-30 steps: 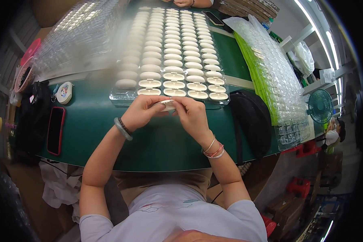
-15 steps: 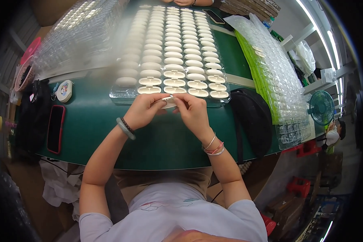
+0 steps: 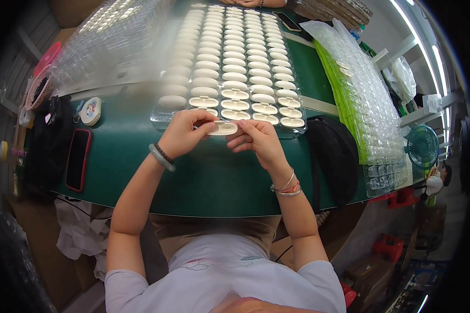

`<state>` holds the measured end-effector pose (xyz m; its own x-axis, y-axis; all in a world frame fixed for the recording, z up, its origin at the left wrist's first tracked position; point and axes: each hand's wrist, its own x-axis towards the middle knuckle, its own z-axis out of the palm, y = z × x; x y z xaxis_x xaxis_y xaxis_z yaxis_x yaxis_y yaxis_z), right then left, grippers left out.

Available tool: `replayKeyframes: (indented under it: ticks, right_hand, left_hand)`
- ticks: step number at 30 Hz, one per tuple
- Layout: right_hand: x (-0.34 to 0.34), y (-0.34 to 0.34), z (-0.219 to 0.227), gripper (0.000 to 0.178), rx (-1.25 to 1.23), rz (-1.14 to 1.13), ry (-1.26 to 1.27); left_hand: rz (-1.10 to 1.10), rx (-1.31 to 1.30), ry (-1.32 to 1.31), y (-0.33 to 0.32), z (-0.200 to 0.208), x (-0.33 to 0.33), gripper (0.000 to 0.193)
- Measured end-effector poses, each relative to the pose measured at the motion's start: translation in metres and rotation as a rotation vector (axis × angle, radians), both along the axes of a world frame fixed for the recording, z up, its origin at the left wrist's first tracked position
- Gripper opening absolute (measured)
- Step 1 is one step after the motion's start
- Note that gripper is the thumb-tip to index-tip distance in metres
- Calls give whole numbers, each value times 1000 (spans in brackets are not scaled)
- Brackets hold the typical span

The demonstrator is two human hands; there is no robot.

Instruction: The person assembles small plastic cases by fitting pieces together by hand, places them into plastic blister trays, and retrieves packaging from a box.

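A white oval case, its hollow inside facing up, is held over the near edge of the tray. My left hand pinches its left end between thumb and fingers. At the other end my right hand has its thumb and index finger on the case, the other fingers loosely curled. Just beyond, a clear plastic tray carries long rows of white oval cases. Those in the nearest rows, such as the open case, show their hollow insides; the farther ones, like the closed case, show smooth domed tops.
Stacked clear trays stand at the far left. A phone and a small round case lie on the green table. A black bag sits right of the tray, beside more clear trays. Another person's hands show at the far edge.
The case has tilted so that its inside shows more. My right hand has shifted right and its fingers have loosened around the case. The whole view has shifted slightly.
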<state>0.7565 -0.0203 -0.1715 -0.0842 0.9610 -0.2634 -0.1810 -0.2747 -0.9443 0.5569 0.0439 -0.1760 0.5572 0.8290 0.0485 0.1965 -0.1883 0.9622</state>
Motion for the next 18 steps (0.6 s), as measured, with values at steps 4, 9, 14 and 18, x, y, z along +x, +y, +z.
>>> replayKeyframes:
  ticks: [4,9,14,18]
  right_hand:
    - [2,-2,1,31,53,-9,-126]
    - [-2,-2,-2,29,101,2,-161]
    - [-3,-2,-1,27,138,0,-204]
    - [4,-5,3,26,208,-36,-230]
  left_hand:
    - [226,670,197,27,4,-29,11]
    - [265,634,483,45,-1,-66,13]
    - [302,651,526,51,-4,-75,15]
    - [369,822,438,54,-6,-59,20]
